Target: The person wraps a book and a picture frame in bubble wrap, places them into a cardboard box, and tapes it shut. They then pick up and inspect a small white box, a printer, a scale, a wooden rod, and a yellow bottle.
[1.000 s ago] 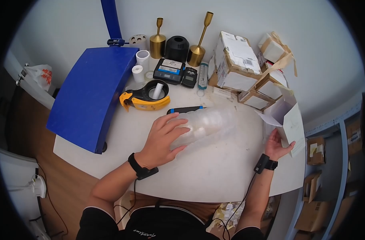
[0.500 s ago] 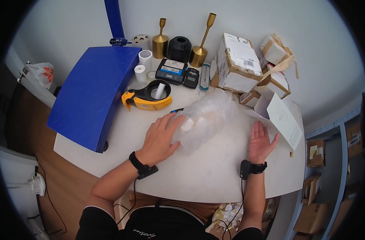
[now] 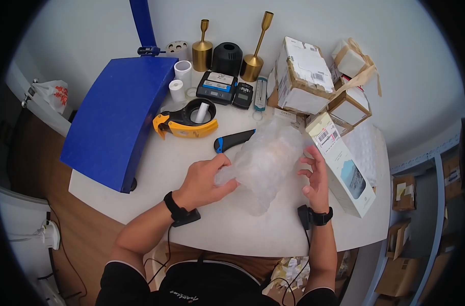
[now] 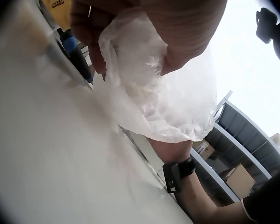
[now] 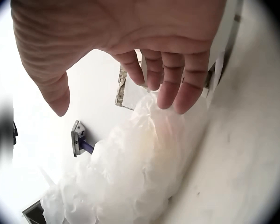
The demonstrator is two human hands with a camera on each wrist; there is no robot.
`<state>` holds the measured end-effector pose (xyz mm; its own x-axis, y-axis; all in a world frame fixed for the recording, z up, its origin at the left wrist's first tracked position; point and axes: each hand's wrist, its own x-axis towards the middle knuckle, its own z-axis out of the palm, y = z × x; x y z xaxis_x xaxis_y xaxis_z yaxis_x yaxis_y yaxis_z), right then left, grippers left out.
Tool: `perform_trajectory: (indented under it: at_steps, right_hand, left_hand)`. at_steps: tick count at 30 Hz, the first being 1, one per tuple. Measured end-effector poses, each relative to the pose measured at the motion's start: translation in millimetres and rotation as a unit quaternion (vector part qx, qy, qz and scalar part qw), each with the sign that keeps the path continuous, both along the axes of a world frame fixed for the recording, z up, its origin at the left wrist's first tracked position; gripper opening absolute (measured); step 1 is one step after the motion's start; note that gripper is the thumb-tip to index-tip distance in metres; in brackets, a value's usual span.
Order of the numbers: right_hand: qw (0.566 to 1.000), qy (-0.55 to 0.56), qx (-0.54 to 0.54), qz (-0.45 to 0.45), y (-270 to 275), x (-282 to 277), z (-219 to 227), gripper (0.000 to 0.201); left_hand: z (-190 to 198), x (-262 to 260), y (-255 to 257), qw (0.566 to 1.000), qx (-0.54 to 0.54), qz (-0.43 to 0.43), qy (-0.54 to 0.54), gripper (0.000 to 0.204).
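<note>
A bundle of cloudy, see-through bubble wrap (image 3: 268,163) sits in the middle of the table, something pale showing faintly inside. My left hand (image 3: 203,181) pinches its left end; in the left wrist view thumb and fingers close on the gathered plastic (image 4: 135,93). At the other side is my right hand (image 3: 316,178), fingers loosely bent and thumb apart, fingertips right at the wrap. The right wrist view has this hand (image 5: 126,28) over the bundle (image 5: 130,163) with nothing in its grasp. Behind the wrap lies a black and blue utility knife (image 3: 233,139), partly covered.
A long white printed box (image 3: 344,171) lies just right of my right hand, with more bubble wrap (image 3: 362,148) beside it. Taped cartons (image 3: 303,76) stand at the back right. Behind are a tape dispenser (image 3: 189,127), scales (image 3: 217,89) and brass holders (image 3: 251,66); a blue platform (image 3: 117,112) fills the left.
My right hand has let go of the white box, which now lies with its printed side up, and has moved left to the bubble wrap. The bundle has turned and shifted slightly toward me.
</note>
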<state>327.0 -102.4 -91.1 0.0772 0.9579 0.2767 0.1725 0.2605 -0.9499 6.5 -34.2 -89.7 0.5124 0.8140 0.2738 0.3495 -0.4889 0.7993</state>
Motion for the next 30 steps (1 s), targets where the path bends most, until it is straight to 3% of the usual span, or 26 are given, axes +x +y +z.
perform_trajectory:
  at_steps: [1, 2, 4, 5, 7, 8, 10, 11, 13, 16, 20, 26, 29, 30]
  right_hand:
    - [0.997, -0.055, 0.049, -0.004, -1.8, -5.3, 2.8, 0.112]
    - [0.998, -0.054, 0.045, -0.004, -4.4, -10.7, 8.3, 0.112]
    - [0.953, -0.282, 0.109, 0.017, -10.7, -22.7, 22.1, 0.117]
    - [0.954, -0.279, 0.106, 0.017, -14.2, -31.3, 27.6, 0.117]
    - [0.895, -0.414, 0.153, 0.063, -18.0, -48.5, 34.6, 0.105]
    - [0.896, -0.412, 0.152, 0.062, -18.5, -54.6, 33.8, 0.105]
    - [0.874, -0.451, 0.14, 0.11, -19.1, -61.8, 32.2, 0.073]
    - [0.875, -0.451, 0.14, 0.109, -19.0, -59.3, 31.2, 0.073]
    - [0.872, -0.456, 0.149, 0.092, -17.2, -48.6, 27.4, 0.039]
    - [0.881, -0.437, 0.153, 0.099, -11.3, -32.1, 23.6, 0.027]
    - [0.898, -0.405, 0.139, 0.103, -9.6, -28.1, 23.8, 0.032]
    - [0.903, -0.392, 0.113, 0.135, -9.9, -30.8, 28.6, 0.055]
    - [0.913, -0.359, 0.101, 0.165, -9.1, -29.4, 28.9, 0.063]
    - [0.911, -0.356, 0.125, 0.167, -7.4, -27.0, 24.6, 0.065]
  left_hand:
    - [-2.1, 0.0, 0.1, 1.0, 0.016, -0.012, -0.014, 0.034]
    - [-3.4, 0.0, 0.0, 1.0, 0.013, -0.012, -0.013, 0.034]
    - [-5.1, 0.2, 0.4, 1.0, -0.018, -0.025, 0.005, 0.028]
    - [-6.8, 0.1, 0.7, 0.999, -0.021, -0.025, 0.007, 0.028]
    - [-8.9, 0.8, 1.6, 0.998, -0.024, -0.054, -0.013, 0.023]
    - [-6.9, 1.6, 0.4, 0.998, -0.026, -0.054, -0.011, 0.023]
    - [-0.3, 3.5, -2.4, 0.996, -0.064, -0.053, -0.017, 0.019]
    - [-0.4, 3.5, -2.5, 0.996, -0.064, -0.053, -0.017, 0.019]
    - [-0.8, 2.0, -1.9, 0.996, -0.079, -0.037, -0.011, 0.018]
    - [0.5, 0.6, 1.4, 0.992, -0.11, -0.004, -0.055, 0.026]
    - [-11.7, -0.1, 5.1, 0.981, -0.15, 0.028, -0.116, 0.029]
    - [-12.4, 0.2, 7.2, 0.971, -0.186, 0.032, -0.148, 0.026]
    - [-8.9, 5.8, 7.3, 0.967, -0.164, 0.082, -0.177, 0.014]
    - [-7.3, 9.9, 8.0, 0.971, -0.082, 0.131, -0.182, 0.011]
